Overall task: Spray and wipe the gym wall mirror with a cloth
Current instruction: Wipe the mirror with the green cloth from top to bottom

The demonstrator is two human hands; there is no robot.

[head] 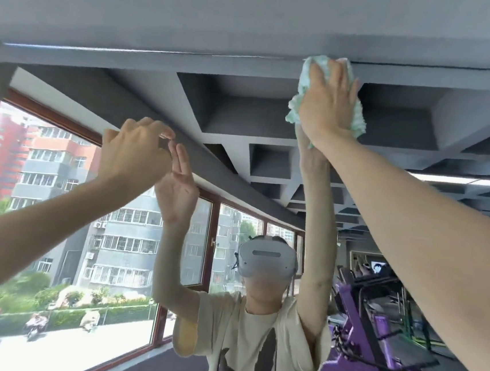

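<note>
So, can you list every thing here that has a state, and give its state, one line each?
cloth: bunched, pressed flat on the mirror near its top edge
right hand: open, palm on the cloth
left hand: raised, empty, fingertips touching the mirror
mirror: reflecting the person and the room
purple machine: seen only in reflection, not in use
</note>
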